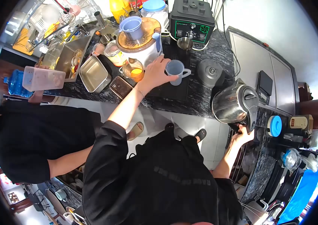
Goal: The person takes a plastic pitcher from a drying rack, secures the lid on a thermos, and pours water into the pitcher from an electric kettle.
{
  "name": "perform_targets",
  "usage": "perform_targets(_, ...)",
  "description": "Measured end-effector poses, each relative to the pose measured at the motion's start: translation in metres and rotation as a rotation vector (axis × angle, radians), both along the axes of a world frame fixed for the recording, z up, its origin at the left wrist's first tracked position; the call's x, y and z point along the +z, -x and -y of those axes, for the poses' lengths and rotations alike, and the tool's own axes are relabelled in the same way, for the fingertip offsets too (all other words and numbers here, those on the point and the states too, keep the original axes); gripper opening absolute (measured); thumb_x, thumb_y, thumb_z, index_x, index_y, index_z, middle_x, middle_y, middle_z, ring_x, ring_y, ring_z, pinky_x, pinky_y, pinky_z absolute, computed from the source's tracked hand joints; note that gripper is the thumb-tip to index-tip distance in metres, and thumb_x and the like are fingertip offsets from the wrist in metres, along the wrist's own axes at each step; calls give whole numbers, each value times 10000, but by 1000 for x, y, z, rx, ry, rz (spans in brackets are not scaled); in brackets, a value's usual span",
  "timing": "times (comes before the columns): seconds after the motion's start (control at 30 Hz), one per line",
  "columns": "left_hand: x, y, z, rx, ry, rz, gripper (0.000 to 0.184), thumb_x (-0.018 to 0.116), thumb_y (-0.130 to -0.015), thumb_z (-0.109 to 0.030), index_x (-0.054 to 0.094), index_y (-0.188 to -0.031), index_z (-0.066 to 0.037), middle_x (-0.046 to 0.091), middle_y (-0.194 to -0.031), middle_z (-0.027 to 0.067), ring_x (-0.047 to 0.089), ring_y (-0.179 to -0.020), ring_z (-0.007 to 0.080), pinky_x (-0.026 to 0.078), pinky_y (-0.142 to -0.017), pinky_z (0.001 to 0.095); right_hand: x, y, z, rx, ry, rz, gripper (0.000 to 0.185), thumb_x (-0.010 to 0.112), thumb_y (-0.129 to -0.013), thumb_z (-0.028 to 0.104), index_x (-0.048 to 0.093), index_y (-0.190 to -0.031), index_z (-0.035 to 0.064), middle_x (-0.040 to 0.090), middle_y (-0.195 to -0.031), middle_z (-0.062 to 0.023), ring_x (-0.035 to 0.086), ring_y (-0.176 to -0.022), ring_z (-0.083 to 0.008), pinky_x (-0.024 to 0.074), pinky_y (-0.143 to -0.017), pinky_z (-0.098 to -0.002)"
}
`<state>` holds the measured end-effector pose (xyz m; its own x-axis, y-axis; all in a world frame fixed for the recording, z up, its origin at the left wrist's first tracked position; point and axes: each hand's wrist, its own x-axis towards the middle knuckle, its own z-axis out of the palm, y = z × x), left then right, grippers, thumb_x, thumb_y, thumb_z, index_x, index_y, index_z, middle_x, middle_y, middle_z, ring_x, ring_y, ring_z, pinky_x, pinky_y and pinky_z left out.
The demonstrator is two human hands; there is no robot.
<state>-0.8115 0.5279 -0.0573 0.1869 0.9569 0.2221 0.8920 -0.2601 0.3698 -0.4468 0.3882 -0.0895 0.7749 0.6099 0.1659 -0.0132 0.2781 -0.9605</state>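
My left hand (pixel 155 74) reaches over the counter beside a grey plastic measuring cup (pixel 174 68), its thumb against the cup's left side; whether the fingers grip it is unclear. Just behind that hand stands a juicer (pixel 144 52) with a brown lid and a purple-grey chute. A clear cup (pixel 133 70) with orange liquid sits at its spout. My right hand (pixel 242 135) is wrapped round the black handle of a steel kettle (pixel 232 104), at the counter's front edge. Between cup and kettle lies a round dark-grey lid (pixel 210 72).
A black blender base (pixel 191 22), a small steel cup (pixel 185 44), a steel tray (pixel 94 74) and a phone (pixel 121 87) are on the counter. A kitchen scale (pixel 265 86) is right. At left, a co-worker in black (pixel 42 142) stands near a clear container (pixel 43 78).
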Motion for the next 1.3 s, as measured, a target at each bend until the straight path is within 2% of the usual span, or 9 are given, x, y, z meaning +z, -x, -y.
perform_targets(0.17, -4, 0, 9, -15, 10, 89, 762, 732, -659, -456, 454, -1264, -85, 530, -1129, 99, 570, -988, 277, 468, -822, 355, 14, 14, 2, 74, -35, -39, 209, 551, -579, -73, 600, -759, 21, 538, -580, 0, 347, -416, -80, 277, -410, -194)
perform_targets(0.33, 3, -1, 27, -66, 19, 140, 812, 736, -677, -383, 360, -1333, -86, 472, -1191, 128, 548, -1014, 304, 461, -826, 362, 25, 31, -1, 118, -68, -59, 204, 543, -572, -76, 594, -745, 19, 534, -573, -3, 345, -419, -78, 272, -413, -191)
perform_targets(0.47, -13, 7, 49, -121, 14, 280, 820, 731, -698, -253, 294, -1373, -95, 432, -1243, 124, 527, -1046, 308, 454, -850, 360, 28, 38, -3, 191, -20, -32, 246, 534, -536, -79, 585, -765, -5, 528, -605, -5, 361, -479, -82, 298, -472, -196)
perform_targets(0.7, -40, 21, 107, 6, 113, 392, 696, 699, -705, -58, 387, -1327, -55, 430, -1244, 117, 521, -974, 236, 452, -851, 297, 12, 35, -6, 275, 13, -40, 200, 533, -550, -72, 561, -734, 1, 516, -605, -6, 367, -516, -86, 313, -519, -198)
perform_targets(0.9, -50, 22, 144, 28, 84, 438, 633, 682, -715, -34, 424, -1293, -34, 458, -1199, 130, 516, -940, 223, 457, -820, 272, 0, 33, -10, 298, 19, -36, 170, 537, -559, -55, 555, -710, 22, 519, -589, -13, 373, -501, -92, 326, -516, -200)
perform_targets(1.03, -54, 15, 162, 64, 164, 409, 593, 678, -731, -70, 448, -1277, -42, 480, -1162, 119, 530, -895, 218, 468, -797, 283, -10, 28, -23, 295, -35, 30, 126, 532, -567, -3, 552, -682, 44, 510, -563, -8, 378, -491, -94, 325, -504, -197)
perform_targets(1.07, -55, 13, 164, 106, 135, 396, 593, 678, -731, -70, 448, -1277, -42, 480, -1162, 119, 530, -895, 218, 468, -797, 283, -5, 27, -24, 324, -2, 151, 115, 502, -567, 24, 549, -670, 46, 505, -564, -5, 376, -499, -98, 323, -501, -201)
perform_targets(1.13, -56, 5, 165, 91, 188, 413, 574, 673, -743, -95, 456, -1273, -51, 484, -1159, 108, 536, -888, 218, 471, -795, 291, -7, 22, -29, 374, 15, 54, 132, 480, -558, 29, 552, -667, 48, 508, -567, -5, 376, -501, -105, 325, -506, -207)
perform_targets(1.3, -54, -20, 170, 198, 137, 412, 541, 653, -760, -104, 463, -1264, -53, 494, -1151, 109, 549, -881, 227, 474, -795, 305, -13, 5, -34, 420, 165, 92, 144, 518, -573, 27, 566, -709, 31, 502, -593, -2, 387, -538, -107, 322, -529, -209)
